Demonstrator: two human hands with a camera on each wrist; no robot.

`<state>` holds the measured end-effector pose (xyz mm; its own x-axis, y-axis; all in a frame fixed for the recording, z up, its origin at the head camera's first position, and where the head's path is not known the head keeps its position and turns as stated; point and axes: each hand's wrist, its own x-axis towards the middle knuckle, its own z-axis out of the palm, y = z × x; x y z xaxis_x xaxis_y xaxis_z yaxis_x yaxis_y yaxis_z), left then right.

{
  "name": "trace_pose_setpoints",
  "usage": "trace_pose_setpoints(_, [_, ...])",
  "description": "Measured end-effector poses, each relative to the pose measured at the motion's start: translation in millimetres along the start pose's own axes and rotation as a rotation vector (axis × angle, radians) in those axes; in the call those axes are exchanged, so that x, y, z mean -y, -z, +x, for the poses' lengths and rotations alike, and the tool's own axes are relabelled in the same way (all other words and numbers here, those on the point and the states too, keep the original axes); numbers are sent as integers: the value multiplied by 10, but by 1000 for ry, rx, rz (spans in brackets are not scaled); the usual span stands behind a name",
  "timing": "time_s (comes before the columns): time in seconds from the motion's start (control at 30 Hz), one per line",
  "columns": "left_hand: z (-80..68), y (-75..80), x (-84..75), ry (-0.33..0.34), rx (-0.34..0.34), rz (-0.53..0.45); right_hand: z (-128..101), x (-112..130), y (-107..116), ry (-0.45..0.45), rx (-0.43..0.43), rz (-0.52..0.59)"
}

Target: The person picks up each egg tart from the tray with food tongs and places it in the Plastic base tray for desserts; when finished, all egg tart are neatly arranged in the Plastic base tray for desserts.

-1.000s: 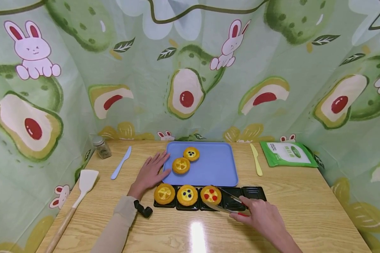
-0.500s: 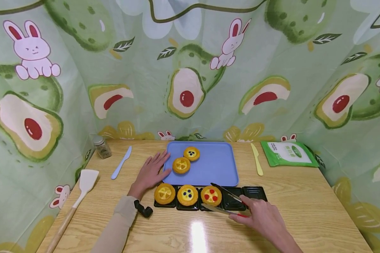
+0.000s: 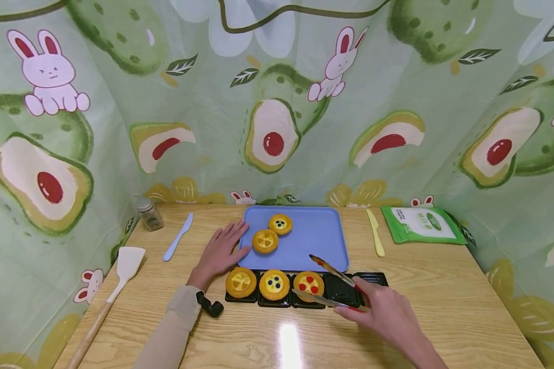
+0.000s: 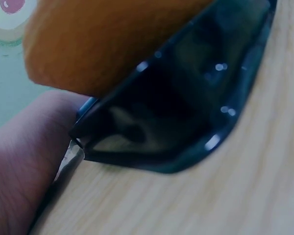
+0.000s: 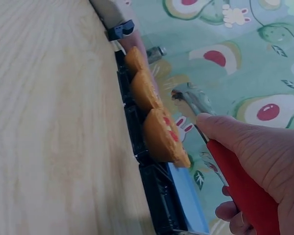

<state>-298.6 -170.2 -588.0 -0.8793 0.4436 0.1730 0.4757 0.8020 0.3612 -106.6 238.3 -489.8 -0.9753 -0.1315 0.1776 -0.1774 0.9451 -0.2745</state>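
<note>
My right hand (image 3: 390,312) grips a pair of metal tongs (image 3: 332,269) by the red handle (image 5: 242,186). The tongs' arms are spread apart, above and around the tart with red pieces on top (image 3: 309,286). That tart sits in the third black plastic tray from the left, beside a blueberry-topped tart (image 3: 274,285) and a tart with yellow wedges (image 3: 241,283) in their own trays. With fingers spread, my left hand (image 3: 219,254) rests at the left edge of the blue tray (image 3: 309,236). In the left wrist view, a tart (image 4: 103,44) and its black tray (image 4: 171,107) fill the foreground.
Two more tarts (image 3: 265,241) lie on the blue tray's left side. Black trays without tarts (image 3: 340,291) continue the row rightward. Around the table are a blue knife (image 3: 178,238), yellow knife (image 3: 375,233), jar (image 3: 150,214), spatula (image 3: 128,266) and green packet (image 3: 422,224).
The tongs' arms have spread wider, and the far arm has risen clear of the red-topped tart, which stays in its tray. The left hand has not moved.
</note>
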Motion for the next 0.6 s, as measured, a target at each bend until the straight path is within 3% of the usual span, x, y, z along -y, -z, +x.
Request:
trace_pose_setpoints(0.37, [-4, -18, 15, -1, -1, -12, 159, -19, 92, -9, -28, 47])
trace_pose_setpoints(0.6, [1, -26, 29, -1, 3, -4, 345, -60, 128, 47, -81, 77])
